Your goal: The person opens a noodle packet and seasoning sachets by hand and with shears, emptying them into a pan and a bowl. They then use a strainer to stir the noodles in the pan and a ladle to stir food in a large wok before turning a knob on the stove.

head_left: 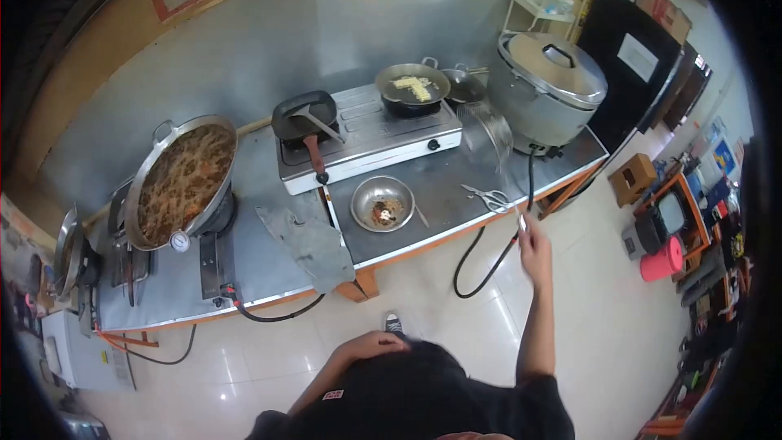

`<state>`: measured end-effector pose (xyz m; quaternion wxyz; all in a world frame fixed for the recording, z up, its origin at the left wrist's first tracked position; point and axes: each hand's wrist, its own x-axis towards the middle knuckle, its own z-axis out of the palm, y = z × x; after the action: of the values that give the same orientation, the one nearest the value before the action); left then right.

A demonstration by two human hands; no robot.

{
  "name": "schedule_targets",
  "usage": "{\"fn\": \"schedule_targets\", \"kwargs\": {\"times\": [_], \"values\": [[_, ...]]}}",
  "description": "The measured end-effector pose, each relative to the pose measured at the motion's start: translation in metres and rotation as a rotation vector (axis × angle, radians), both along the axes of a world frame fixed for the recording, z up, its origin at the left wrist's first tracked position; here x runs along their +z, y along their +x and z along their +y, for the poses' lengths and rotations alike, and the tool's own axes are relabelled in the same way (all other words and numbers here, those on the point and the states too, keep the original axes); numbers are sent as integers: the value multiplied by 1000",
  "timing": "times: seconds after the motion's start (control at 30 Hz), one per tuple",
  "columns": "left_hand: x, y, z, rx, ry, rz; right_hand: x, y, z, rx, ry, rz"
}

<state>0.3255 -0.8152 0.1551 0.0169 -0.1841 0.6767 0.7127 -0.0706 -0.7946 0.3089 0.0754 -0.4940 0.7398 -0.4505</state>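
Observation:
My right hand (533,253) is closed around the handle of what looks like a wire skimmer (487,134), held over the counter's right part. Its mesh head is smeared by motion, in front of the large rice cooker (542,102). A pair of scissors (489,198) lies on the counter just left of that hand. My left hand (375,345) lies loosely against my black top, holding nothing visible. In front of me a steel bowl (357,205) contains brown and white seasonings. Yellow strips (414,86) sit in a wok (391,98) on the stove.
A stove (366,159) carries a square pan (285,126) with a spatula (314,120) across it. At left, a big wok (155,134) holds bubbling brown food (187,183). A grey cloth (305,244) hangs over the counter's front edge. A black hose (489,273) loops below.

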Motion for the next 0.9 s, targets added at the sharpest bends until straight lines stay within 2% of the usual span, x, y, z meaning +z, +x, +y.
{"fn": "schedule_targets", "kwargs": {"times": [0.07,0.1,0.17,0.2,0.27,0.33,0.4,0.43,0.47,0.53,0.6,0.67,0.7,0.77,0.87,0.9], "values": [[-9,-2,-22,109,80,-158,11,-28,-65,52,-71,129],[-34,3,-27,194,149,-208,33,-31,-94,41,3,111],[-87,4,-34,337,233,-268,25,-69,-169,118,-122,251],[-114,13,-31,391,246,-299,33,-80,-201,126,-54,246],[-162,28,-6,683,332,-395,39,-101,-267,153,34,262],[-215,45,37,1057,734,-405,35,-128,-334,190,71,321],[-278,59,84,1190,820,-623,31,-142,-385,188,167,388],[-303,67,117,1287,869,-605,31,-147,-411,185,206,419],[-299,66,138,1386,913,-582,25,-153,-429,201,218,454],[-258,8,188,1812,838,-445,13,-167,-461,224,238,521],[-240,-25,211,1772,998,-196,7,-176,-480,286,217,463],[-232,-66,231,1667,1016,-225,-3,-192,-484,404,179,451],[-230,-87,235,1593,970,-277,12,-191,-473,477,166,407],[-232,-121,226,1432,743,-368,18,-203,-465,510,137,365],[-268,-147,203,1147,270,-487,38,-216,-449,508,155,353],[-282,-148,195,1107,217,-481,40,-219,-446,492,156,365]]}}
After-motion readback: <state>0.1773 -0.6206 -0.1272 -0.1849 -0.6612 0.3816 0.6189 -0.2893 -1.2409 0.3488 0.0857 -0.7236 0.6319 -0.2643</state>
